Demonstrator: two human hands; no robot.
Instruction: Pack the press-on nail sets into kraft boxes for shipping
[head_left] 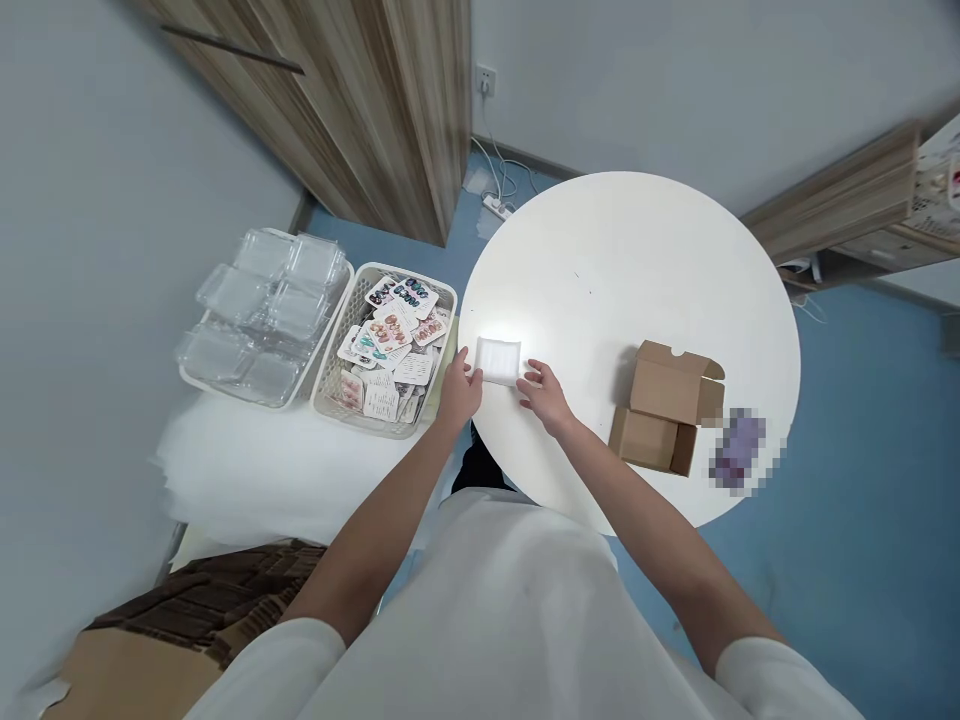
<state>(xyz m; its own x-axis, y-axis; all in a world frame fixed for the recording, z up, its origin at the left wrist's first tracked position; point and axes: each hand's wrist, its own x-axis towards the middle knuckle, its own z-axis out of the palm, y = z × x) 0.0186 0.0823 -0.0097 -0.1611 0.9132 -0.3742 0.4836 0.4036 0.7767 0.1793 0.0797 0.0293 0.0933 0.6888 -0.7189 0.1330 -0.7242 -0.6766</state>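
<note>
A small white rectangular packet (499,361), soft-looking and slightly shiny, lies on the round white table (630,250) close to its left edge. At the packet's left side is my left hand (460,390), thumb and fingers apart, with the thumb at the lower left corner. My right hand (546,397) is at the other side, its loosely curled fingers spread and the tips by the lower right corner. Neither hand is wrapped round the packet. What is inside the packet cannot be seen.
An open cardboard box (664,395) stands on the table's right, beside a blurred-out purple thing (739,448). Left of the table, a white basket (322,415) holds many cards of press-on nails (394,330). Another basket holds clear plastic boxes (259,300). Brown cardboard (150,670) lies lower left.
</note>
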